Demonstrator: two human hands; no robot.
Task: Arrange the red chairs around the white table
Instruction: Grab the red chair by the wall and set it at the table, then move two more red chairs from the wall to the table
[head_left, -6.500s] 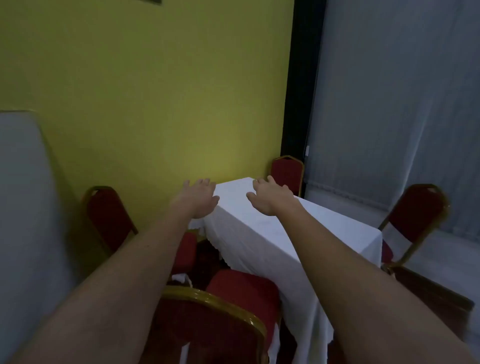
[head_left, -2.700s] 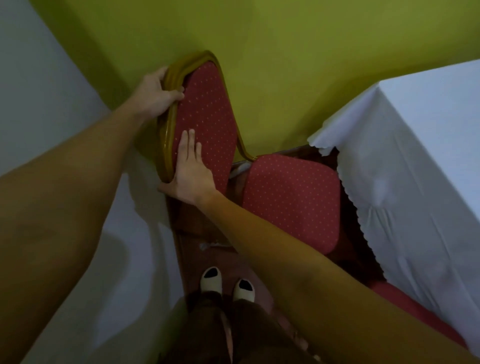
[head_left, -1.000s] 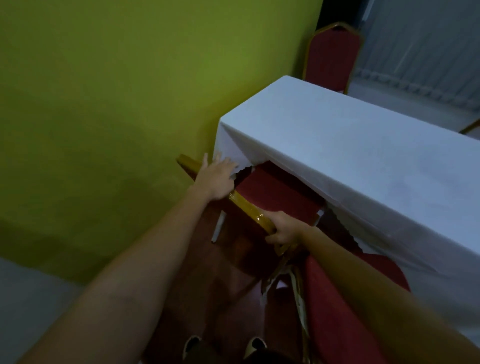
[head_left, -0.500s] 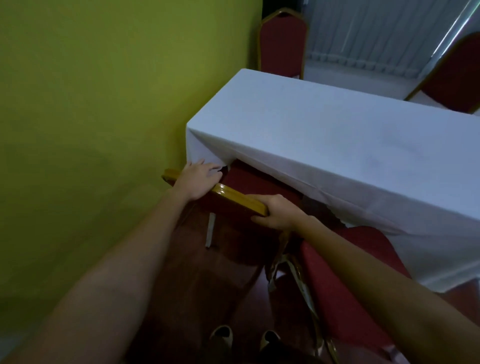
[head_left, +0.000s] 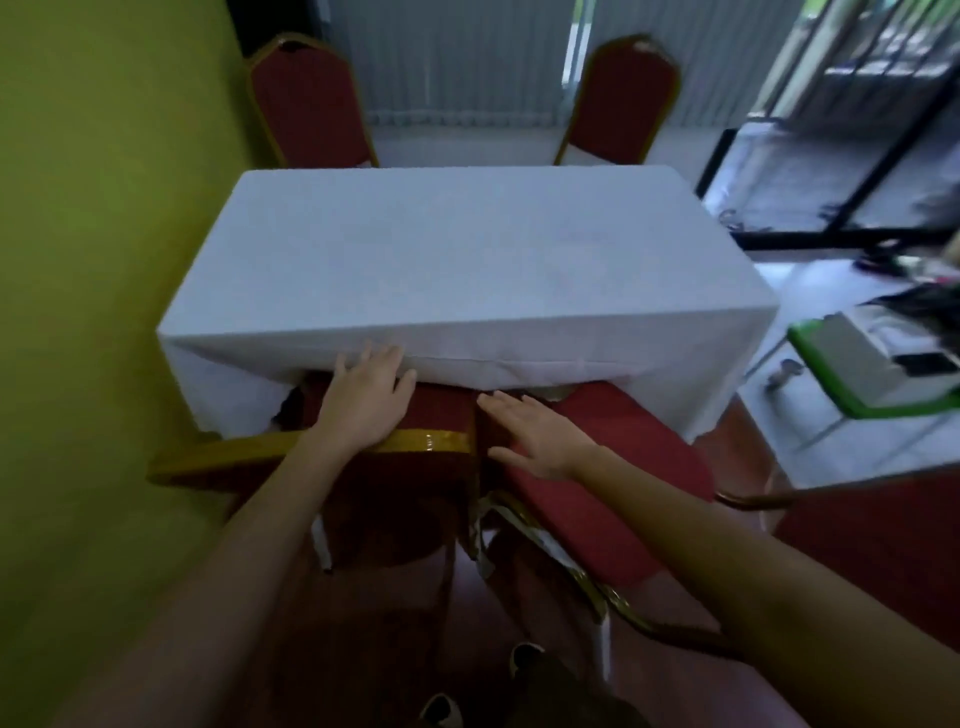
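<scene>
The white-clothed table (head_left: 457, 260) fills the middle of the head view. Two red chairs with gold frames stand at its near side: the left chair (head_left: 436, 415) is pushed in, its gold backrest rim below my left hand (head_left: 366, 400), which lies open and flat over the rim with fingers near the cloth edge. My right hand (head_left: 535, 434) is open above the seat of the right chair (head_left: 623, 467), which sits askew with its seat partly under the cloth. Two more red chairs, one at far left (head_left: 306, 98) and one at far right (head_left: 621, 98), stand at the far side.
A yellow-green wall (head_left: 93, 260) runs close along the table's left end. White vertical blinds (head_left: 457, 57) hang behind the far chairs. At the right are a green-edged box (head_left: 852, 364), clutter and a dark-framed glass door (head_left: 852, 140). My shoes (head_left: 522, 657) show at the bottom.
Both hands have let go of the left chair's gold backrest rim; the left now lies flat over it and the right has shifted toward the right chair. The view has swung to face the table squarely.
</scene>
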